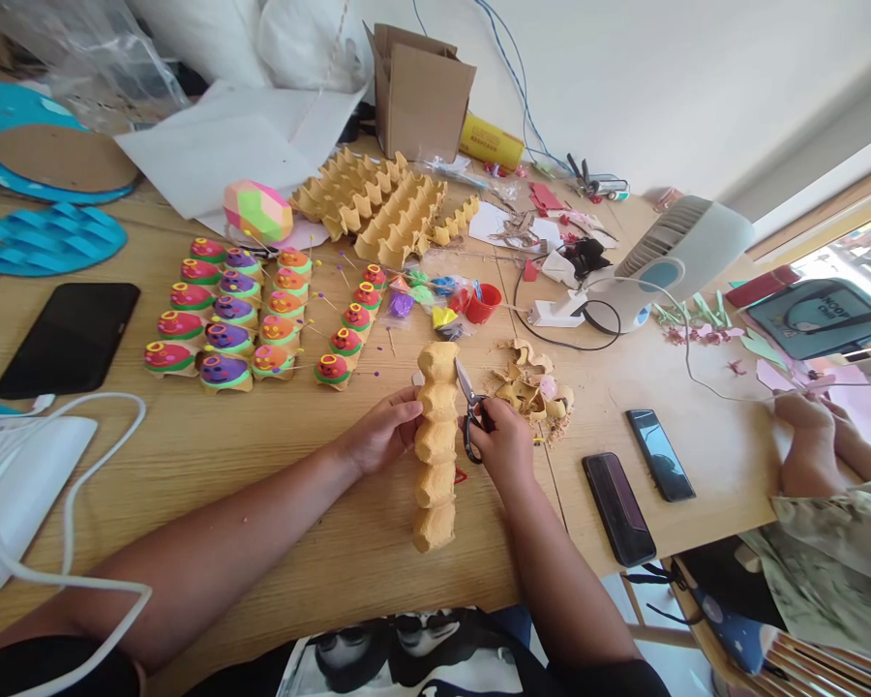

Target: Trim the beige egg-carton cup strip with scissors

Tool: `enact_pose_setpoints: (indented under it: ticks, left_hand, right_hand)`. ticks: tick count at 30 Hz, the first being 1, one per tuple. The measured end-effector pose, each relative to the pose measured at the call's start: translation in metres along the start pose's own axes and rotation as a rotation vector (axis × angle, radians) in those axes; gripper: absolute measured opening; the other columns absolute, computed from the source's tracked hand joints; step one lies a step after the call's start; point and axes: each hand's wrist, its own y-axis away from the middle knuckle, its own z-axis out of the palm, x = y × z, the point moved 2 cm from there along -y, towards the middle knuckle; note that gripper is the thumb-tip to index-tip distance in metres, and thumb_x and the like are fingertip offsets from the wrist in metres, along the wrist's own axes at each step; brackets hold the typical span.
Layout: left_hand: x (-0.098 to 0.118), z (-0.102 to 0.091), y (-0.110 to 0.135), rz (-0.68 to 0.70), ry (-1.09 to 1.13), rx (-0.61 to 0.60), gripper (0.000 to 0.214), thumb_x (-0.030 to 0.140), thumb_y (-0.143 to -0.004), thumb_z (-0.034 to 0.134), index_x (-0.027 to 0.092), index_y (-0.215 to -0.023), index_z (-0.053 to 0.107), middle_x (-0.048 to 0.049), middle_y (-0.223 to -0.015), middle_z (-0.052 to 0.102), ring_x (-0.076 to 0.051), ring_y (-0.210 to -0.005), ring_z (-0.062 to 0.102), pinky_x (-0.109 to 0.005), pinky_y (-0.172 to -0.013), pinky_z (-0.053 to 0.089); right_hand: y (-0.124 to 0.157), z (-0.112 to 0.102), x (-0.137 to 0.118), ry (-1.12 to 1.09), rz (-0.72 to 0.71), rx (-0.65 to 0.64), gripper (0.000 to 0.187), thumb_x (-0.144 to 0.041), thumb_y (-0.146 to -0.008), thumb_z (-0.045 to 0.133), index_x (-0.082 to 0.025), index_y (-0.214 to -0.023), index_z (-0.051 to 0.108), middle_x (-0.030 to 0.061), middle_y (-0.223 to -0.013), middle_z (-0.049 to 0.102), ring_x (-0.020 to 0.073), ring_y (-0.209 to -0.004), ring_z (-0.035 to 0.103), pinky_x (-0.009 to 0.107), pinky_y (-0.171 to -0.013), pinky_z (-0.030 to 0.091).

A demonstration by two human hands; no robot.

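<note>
My left hand (386,432) grips a long yellow strip of egg-carton cups (436,447) from its left side, holding it upright over the wooden table (261,484). Small scissors (469,402) are in my right hand (504,442), their blades pointing at the strip's upper right edge. A heap of cardboard trimmings (531,385) lies just right of the scissors.
Rows of painted carton caterpillars (254,319) lie to the left, uncut egg cartons (377,203) and a cardboard box (417,92) behind. Two phones (635,484) rest at right, a black tablet (69,337) at left, a small fan (668,261) further back. Another person's hands (813,440) work at the right edge.
</note>
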Motion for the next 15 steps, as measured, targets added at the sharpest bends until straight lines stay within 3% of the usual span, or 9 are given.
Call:
enact_pose_setpoints:
  ticks: [8,15]
  left_hand:
    - [-0.0008,-0.0013,-0.0012,-0.004,0.037,0.024,0.038,0.044,-0.080,0.091,0.019,-0.105,0.077,-0.0065,-0.094,0.081,-0.020,-0.079,0.075,-0.028,-0.071,0.058]
    - [0.0024,-0.0064,-0.0016,-0.018,0.143,0.101,0.038,0.052,-0.079,0.089,0.024,-0.101,0.077,-0.0015,-0.086,0.078,-0.020,-0.077,0.074,-0.030,-0.070,0.058]
  right_hand:
    - [-0.0025,0.0012,-0.0005,-0.115,0.058,-0.018,0.039,-0.055,-0.091,0.070,-0.024,-0.070,0.058,-0.0016,-0.063,0.058,0.0166,-0.059,0.051,0.027,-0.056,0.034]
    - [-0.0015,0.0063,-0.0017,-0.163,0.052,-0.058,0.029,-0.050,-0.090,0.069,-0.022,-0.081,0.064,-0.0001,-0.069,0.061,0.0176,-0.063,0.053,0.029,-0.060,0.038]
